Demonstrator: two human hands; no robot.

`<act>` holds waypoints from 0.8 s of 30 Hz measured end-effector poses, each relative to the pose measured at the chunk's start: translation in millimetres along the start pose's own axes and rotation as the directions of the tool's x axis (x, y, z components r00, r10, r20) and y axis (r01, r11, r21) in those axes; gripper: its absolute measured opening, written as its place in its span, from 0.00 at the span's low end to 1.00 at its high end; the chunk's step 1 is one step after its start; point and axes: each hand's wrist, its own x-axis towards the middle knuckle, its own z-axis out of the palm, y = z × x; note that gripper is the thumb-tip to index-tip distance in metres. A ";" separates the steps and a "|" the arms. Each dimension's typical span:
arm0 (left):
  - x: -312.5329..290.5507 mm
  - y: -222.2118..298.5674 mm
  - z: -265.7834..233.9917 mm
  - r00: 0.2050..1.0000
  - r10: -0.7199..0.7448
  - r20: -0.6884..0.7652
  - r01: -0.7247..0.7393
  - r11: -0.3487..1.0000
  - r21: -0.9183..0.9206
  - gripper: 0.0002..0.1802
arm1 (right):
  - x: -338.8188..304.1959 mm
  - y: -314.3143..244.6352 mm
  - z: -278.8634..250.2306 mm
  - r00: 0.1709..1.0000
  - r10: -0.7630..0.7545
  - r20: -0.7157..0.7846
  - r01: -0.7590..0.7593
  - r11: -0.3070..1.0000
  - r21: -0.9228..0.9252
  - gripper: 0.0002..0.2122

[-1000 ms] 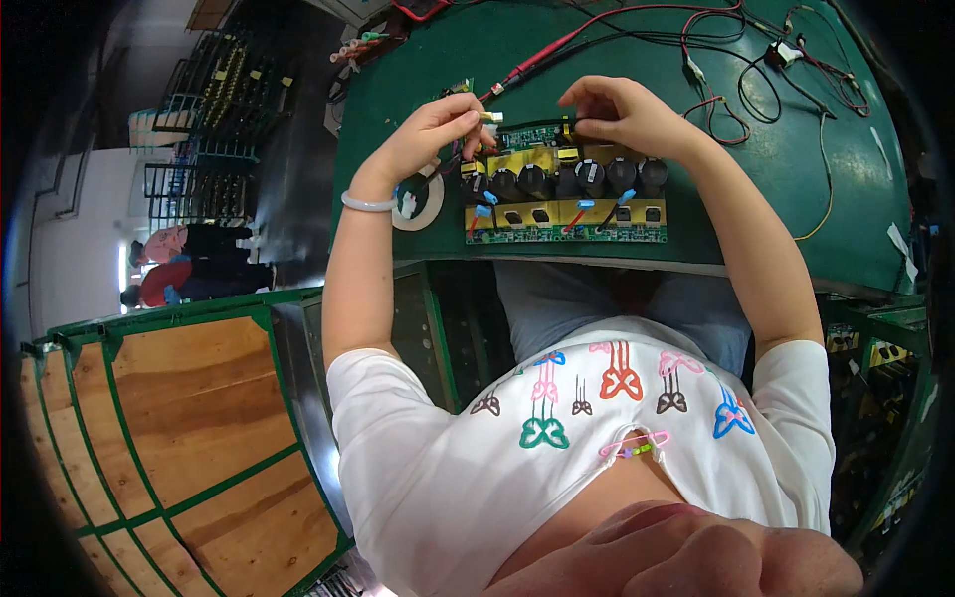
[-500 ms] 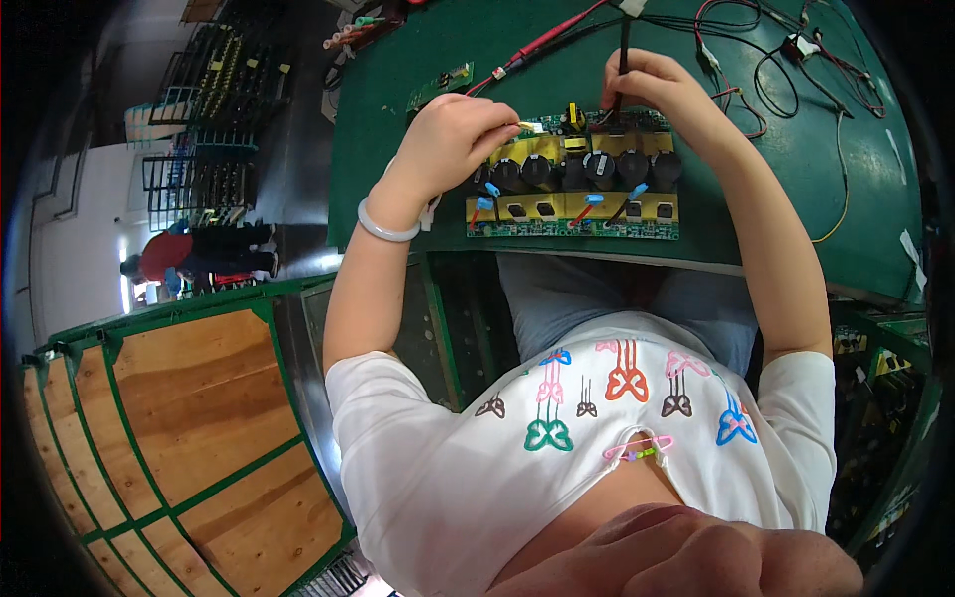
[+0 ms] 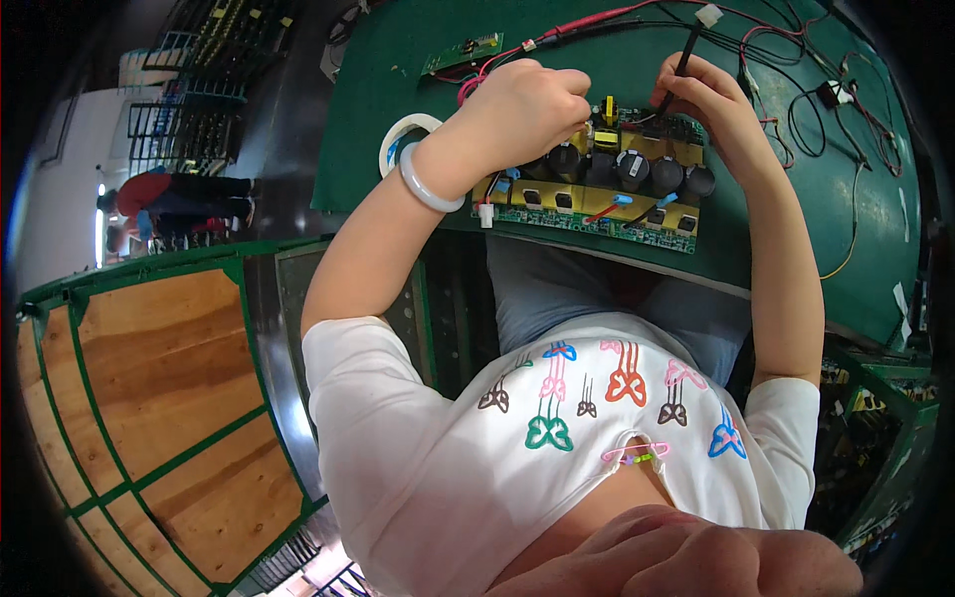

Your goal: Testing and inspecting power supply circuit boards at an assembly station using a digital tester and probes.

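A green circuit board (image 3: 597, 221) with black capacitors (image 3: 633, 169), yellow parts and short red and black wires lies near the table's front edge. My left hand (image 3: 532, 111) hovers over its far left part. Its fingers are curled together beside a small yellow transformer (image 3: 609, 111); whatever they hold is hidden. My right hand (image 3: 708, 88) is at the board's far right corner, pinching a slim black rod-like thing (image 3: 686, 52) that slants down to the board. A white connector (image 3: 708, 15) shows at its upper end.
The green table (image 3: 786, 209) carries tangled cables (image 3: 836, 95) at the far right. A white roll (image 3: 403, 134) lies by my left wrist, with a small green board (image 3: 466, 55) behind. Wood-panelled frames (image 3: 169, 348) stand at left; a person in red (image 3: 149, 194) is farther off.
My left hand has moved right across the board's far edge, and a small light piece at its fingertips is now hidden. My right hand still pinches the black rod-like thing. The view has shifted.
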 end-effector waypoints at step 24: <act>22.0 -1.2 1.7 0.981 -0.025 0.192 0.030 0.999 -0.025 0.05 | 0.5 1.9 1.1 0.999 0.038 0.004 -0.038 0.999 -0.022 0.07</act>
